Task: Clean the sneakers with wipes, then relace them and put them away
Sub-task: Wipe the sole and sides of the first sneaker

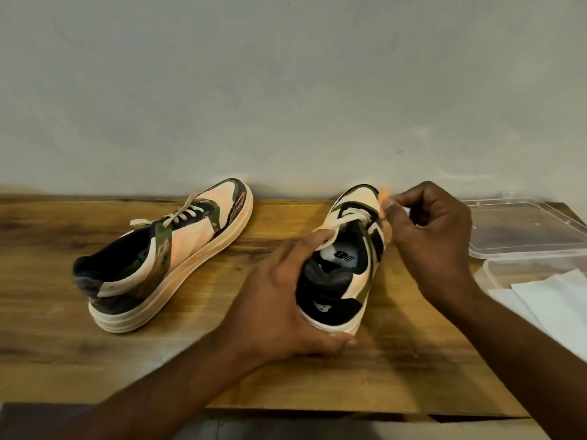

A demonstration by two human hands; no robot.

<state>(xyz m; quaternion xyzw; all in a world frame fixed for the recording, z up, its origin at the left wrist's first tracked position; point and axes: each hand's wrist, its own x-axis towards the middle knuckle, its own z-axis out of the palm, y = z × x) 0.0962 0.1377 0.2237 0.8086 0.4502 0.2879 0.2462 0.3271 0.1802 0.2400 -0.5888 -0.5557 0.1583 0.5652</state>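
The left hand (279, 300) curls around the heel of the cream, olive and black sneaker (344, 265) near the wooden surface's (79, 350) right edge. The right hand (428, 230), wrist bent, pinches its cream lace (351, 214).

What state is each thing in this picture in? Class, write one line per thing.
Left sneaker: on its sole on the table, laces threaded, untouched.
Right sneaker: gripped at the heel by the left hand.
Right hand: pinching that sneaker's lace near the eyelets.
Plastic container: open.
Lid: off, lying behind the container.
Wipes: flat beside the container.
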